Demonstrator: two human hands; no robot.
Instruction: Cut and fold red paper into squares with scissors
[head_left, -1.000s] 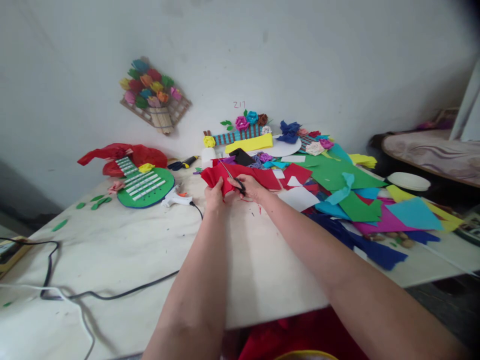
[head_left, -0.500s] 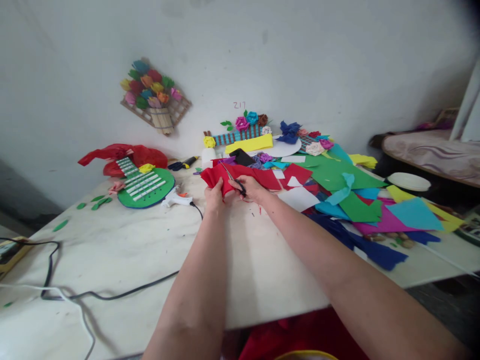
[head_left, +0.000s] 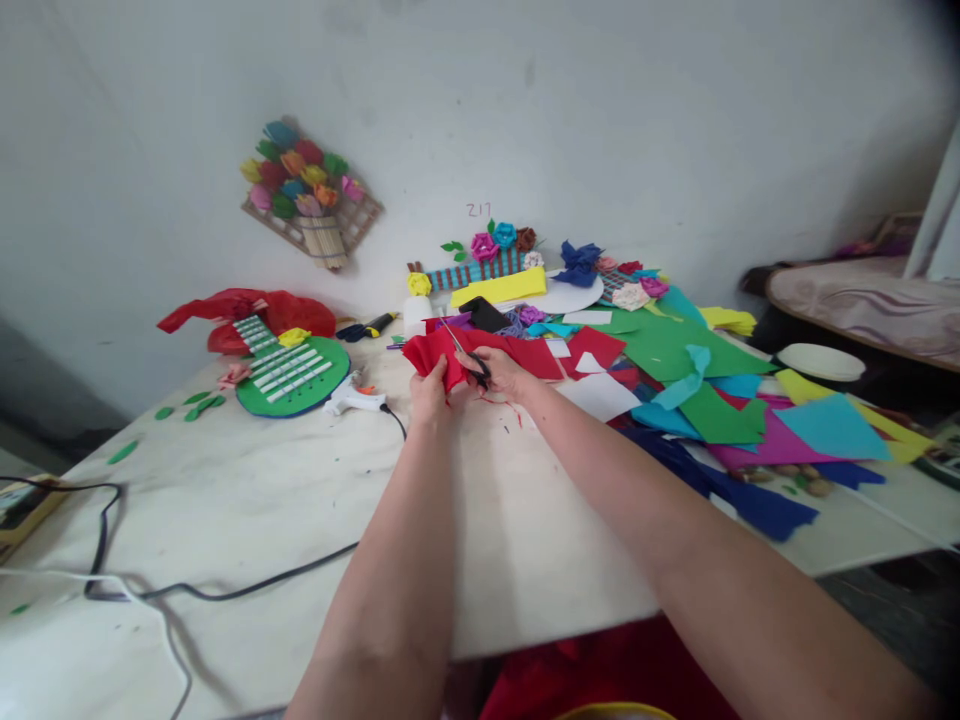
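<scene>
Red paper (head_left: 431, 352): gathered and creased, held up between the two hands above the table (head_left: 262, 520); its loose edge fans toward ten o'clock.
Left hand (head_left: 429, 393): thumb and fingers pinch the paper along its near edge, a closed grip.
Right hand (head_left: 501, 370): wrapped around the dark handles of the scissors (head_left: 478, 371), fingers closed on them.
Blades: point to eleven o'clock, lying across the paper; I cannot tell whether they are parted.
Cutting: seems part-way. Small red scraps (head_left: 519, 420) at four o'clock from the hands suggest some trimming is done. The held paper is a broad piece, so more appears left to cut; any slit in it is too small to make out.
Nine o'clock: a white glue gun (head_left: 356, 400) near the left hand and, beyond it, a green guitar-shaped board (head_left: 292, 375) bearing white strips.
One o'clock: a dark phone-like object (head_left: 484, 315) and a yellow folded strip (head_left: 500, 289).
Three o'clock: a white sheet (head_left: 600, 397), then a green sheet (head_left: 690, 350) amid overlapping coloured pieces.
</scene>
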